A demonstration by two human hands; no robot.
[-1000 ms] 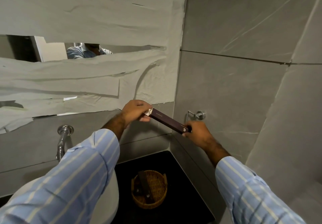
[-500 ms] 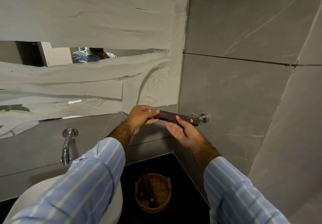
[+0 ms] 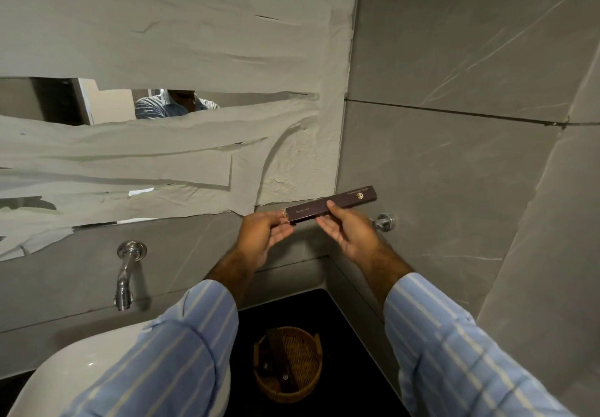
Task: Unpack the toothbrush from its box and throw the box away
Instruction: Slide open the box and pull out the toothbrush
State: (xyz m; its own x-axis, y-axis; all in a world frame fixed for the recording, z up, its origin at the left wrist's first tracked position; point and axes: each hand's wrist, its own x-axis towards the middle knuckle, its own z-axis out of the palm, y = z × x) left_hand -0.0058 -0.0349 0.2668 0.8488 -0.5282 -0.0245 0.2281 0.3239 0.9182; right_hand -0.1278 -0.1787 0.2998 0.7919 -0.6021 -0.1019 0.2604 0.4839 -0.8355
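A long, slim dark maroon toothbrush box (image 3: 334,206) with gold print is held up in front of the wall, tilted so its right end is higher. My right hand (image 3: 349,231) grips it around the middle, thumb on top and fingers under it. My left hand (image 3: 263,233) is at the box's left end, where a pale end flap shows, fingertips touching that end. The toothbrush itself is not visible.
A woven basket (image 3: 289,364) holding dark boxes sits on the black counter (image 3: 350,335) below my hands. A white basin (image 3: 74,371) and a chrome tap (image 3: 125,273) are at the left. A paper-covered mirror (image 3: 162,59) fills the wall; a chrome hook (image 3: 384,221) is right of the box.
The box has swung from sloping down to the right to sloping up to the right. My right hand moved from its right end to its middle; my left hand stays at the left end.
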